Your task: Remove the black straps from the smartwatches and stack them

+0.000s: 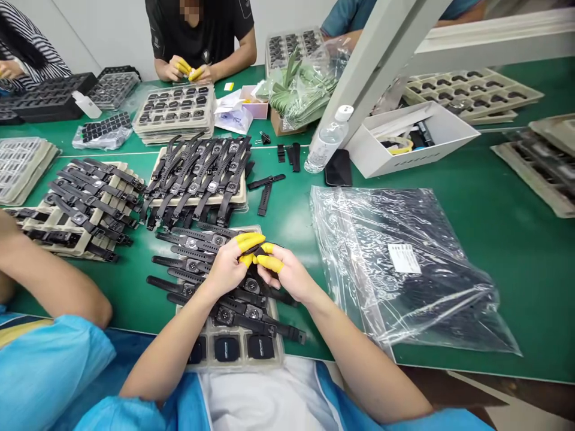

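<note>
Yellow finger cots cover several fingertips of both my hands. My left hand (pixel 229 263) and my right hand (pixel 285 269) meet above a tray, pinching a black watch strap (pixel 257 250) between them. Fingers cover much of it, so whether a watch body is attached cannot be seen. Under my hands, smartwatches with black straps (pixel 193 266) lie in slanted rows, sensor backs up, across a beige plastic tray (pixel 279 353). In the tray's front row, square black watch bodies (pixel 227 348) sit in their pockets without visible straps.
A clear plastic bag of dark items (pixel 404 269) lies to the right. Beyond it stand a bottle (pixel 330 139), a phone (pixel 338 167) and a white box (pixel 413 140). Loaded watch trays (pixel 197 173) and loose straps (pixel 266 197) lie ahead. A co-worker's arm (pixel 54 275) reaches in at left.
</note>
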### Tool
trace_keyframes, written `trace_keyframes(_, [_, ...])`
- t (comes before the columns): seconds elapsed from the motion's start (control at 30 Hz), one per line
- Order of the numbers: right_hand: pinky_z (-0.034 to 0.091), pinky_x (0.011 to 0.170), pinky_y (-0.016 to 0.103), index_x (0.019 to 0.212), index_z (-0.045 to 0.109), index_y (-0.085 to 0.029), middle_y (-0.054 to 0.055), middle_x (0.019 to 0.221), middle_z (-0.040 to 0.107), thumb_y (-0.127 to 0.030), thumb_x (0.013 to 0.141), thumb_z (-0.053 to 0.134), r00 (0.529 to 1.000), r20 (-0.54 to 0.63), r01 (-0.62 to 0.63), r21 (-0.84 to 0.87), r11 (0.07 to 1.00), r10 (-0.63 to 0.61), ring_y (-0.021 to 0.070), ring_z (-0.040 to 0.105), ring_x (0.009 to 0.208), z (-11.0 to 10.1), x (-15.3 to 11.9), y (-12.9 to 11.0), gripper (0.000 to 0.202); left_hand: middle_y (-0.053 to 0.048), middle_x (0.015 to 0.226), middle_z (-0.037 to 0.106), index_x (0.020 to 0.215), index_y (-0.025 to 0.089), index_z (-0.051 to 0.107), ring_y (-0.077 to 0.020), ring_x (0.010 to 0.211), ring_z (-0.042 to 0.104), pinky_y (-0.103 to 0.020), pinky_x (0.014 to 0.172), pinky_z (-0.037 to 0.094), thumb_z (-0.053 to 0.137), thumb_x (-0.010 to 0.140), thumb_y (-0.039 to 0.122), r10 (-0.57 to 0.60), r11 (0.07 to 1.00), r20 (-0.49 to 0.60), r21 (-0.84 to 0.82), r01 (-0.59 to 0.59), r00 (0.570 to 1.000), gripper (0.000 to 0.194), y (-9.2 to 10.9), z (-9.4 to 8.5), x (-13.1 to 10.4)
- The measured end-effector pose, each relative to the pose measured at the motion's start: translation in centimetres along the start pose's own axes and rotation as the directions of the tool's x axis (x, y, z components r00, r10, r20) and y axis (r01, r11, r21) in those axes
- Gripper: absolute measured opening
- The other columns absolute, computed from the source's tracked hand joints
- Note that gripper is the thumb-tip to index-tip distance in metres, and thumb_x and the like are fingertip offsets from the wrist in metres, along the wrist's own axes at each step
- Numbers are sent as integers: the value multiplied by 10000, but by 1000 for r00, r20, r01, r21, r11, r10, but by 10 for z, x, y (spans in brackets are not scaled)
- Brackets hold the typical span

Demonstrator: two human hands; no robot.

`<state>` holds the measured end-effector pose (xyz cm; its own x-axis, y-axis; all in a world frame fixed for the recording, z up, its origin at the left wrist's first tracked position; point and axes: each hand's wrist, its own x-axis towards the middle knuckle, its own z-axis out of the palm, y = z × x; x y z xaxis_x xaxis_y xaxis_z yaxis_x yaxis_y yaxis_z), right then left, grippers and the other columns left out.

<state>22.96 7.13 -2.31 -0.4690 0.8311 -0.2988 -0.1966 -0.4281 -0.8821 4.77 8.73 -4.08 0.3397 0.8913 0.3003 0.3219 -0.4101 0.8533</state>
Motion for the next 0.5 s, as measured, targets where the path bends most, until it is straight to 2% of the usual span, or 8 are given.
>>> trace_keyframes(0.13, [229,402,224,886,526,-204,-77,504,556,-414,847,630,996,68,-52,-5,999,52,71,354,374,-1,-2,-3,238,-87,1316,712,1338,257,697,-215,1243,671,-405,1081,565,542,900,32,82,993,8,83,-83,997,517,-3,0,-1])
trace_keyframes(0.27, [227,396,223,902,534,-201,-82,489,547,-425,832,643,997,45,-70,8,998,69,74,345,371,-1,-3,-5,258,-85,1314,706,1359,258,680,-210,1237,671,-389,1075,566,520,922,46,125,986,42,102,-129,991,512,-1,-2,0])
trace_keyframes(0.5, [222,395,222,902,542,-208,-100,465,504,-441,824,665,999,-23,-42,50,998,43,82,337,385,2,-1,-3,275,-77,1335,706,1366,272,672,-225,1251,672,-405,1082,567,484,919,72,76,988,50,131,-82,996,525,5,-4,0])
